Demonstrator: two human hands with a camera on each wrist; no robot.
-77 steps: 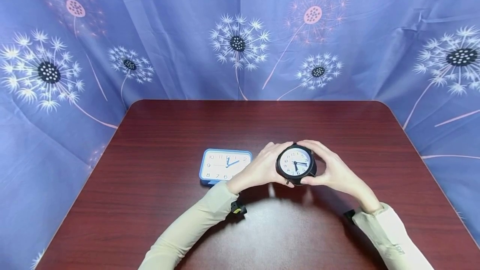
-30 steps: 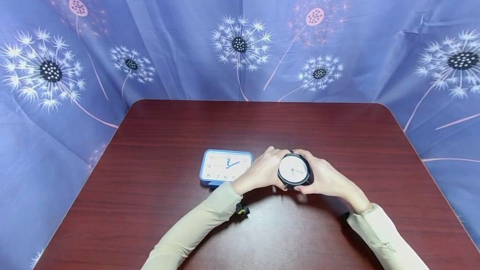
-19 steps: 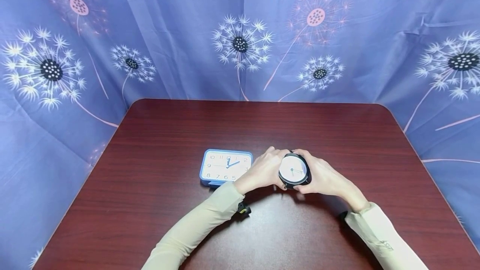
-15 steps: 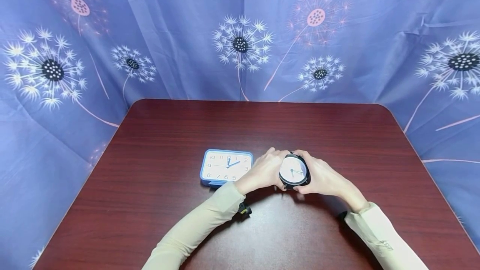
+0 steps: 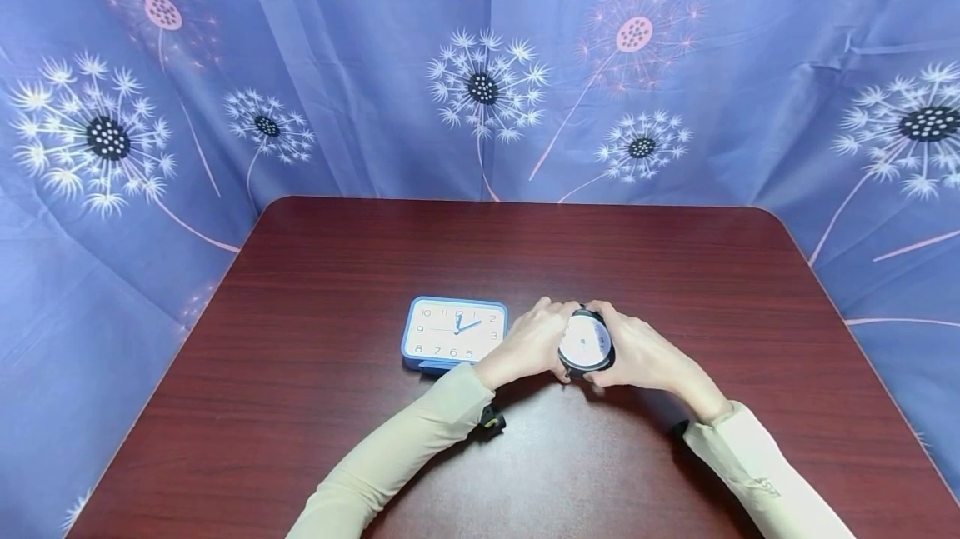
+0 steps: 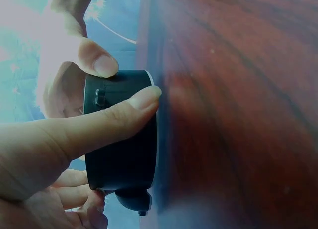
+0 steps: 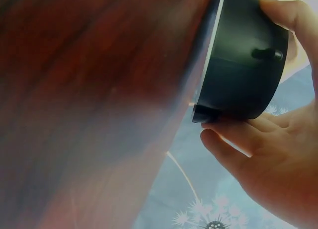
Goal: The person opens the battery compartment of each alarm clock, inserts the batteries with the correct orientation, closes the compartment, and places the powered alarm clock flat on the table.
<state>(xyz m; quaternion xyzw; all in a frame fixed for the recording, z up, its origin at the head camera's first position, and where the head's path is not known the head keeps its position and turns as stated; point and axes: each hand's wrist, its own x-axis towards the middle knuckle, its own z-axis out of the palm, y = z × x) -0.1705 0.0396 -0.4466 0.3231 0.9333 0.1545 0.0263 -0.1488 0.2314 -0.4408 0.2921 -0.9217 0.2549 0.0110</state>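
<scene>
Between my two hands is a round black alarm clock, its white face tilted up and washed out by glare. My left hand grips its left side; in the left wrist view the thumb lies across the black casing, where a small knob shows. From the other side my right hand grips the clock's rim, fingers behind and thumb in front. The right wrist view shows the smooth black casing close to that hand's fingers. Just left of my left hand, a blue rectangular clock leans back on the table.
Underneath is a dark red wood-grain table with rounded far corners. A blue curtain printed with dandelions hangs behind it and along both sides. My left forearm passes in front of the blue clock's lower right corner.
Since the earliest frame, both hands have brought the round clock slightly left and toward me, and its face has turned into glare. The blue clock has stayed in place.
</scene>
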